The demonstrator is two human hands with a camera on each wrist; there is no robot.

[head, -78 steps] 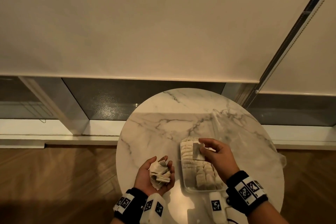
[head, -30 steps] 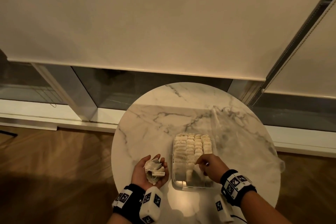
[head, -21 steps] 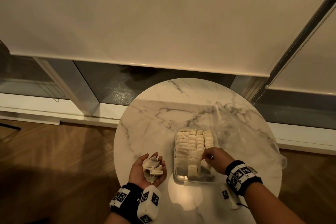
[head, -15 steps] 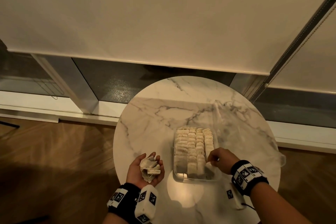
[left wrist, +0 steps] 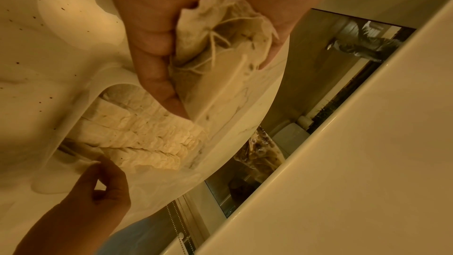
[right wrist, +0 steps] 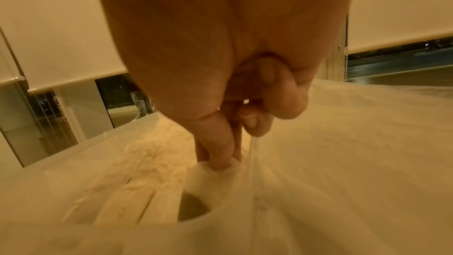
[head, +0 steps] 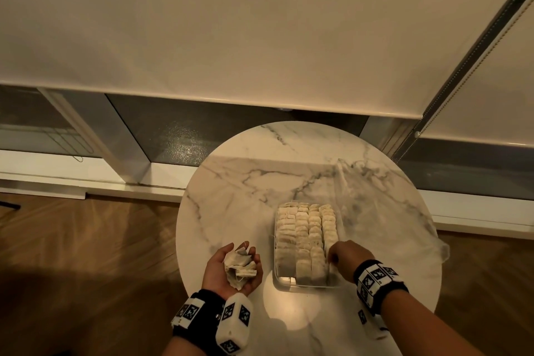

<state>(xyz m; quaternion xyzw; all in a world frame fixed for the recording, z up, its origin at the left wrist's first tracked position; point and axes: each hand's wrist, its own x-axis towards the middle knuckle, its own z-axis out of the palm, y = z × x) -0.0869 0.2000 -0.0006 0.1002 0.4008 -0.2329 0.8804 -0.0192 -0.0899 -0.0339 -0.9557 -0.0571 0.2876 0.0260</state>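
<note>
- While it lies palm up just left of the tray [head: 306, 286], the left hand [head: 228, 272] cups its fingers round a crumpled wad of tea bags [head: 239, 266], soft papery pouches tangled with thin strings.
- The tray is a clear, hard plastic rectangle with rounded corners. It stands on the round marble table [head: 245, 196], whose glossy white top has grey veins. Packed tea bags [head: 303, 231] fill it in four upright, wrinkled rows.
- At the tray's near right corner the right hand [head: 348, 257] has its fingers curled, thumb and forefinger pinching one tea bag [right wrist: 220, 166] at the end of the right row.
- Right of the tray lies thin, creased transparent film [head: 390, 211].
- Against 2.6 s ago, the right hand, then raised over the tray's middle with a bag, is now low at that corner. The left hand's wad is unchanged.
</note>
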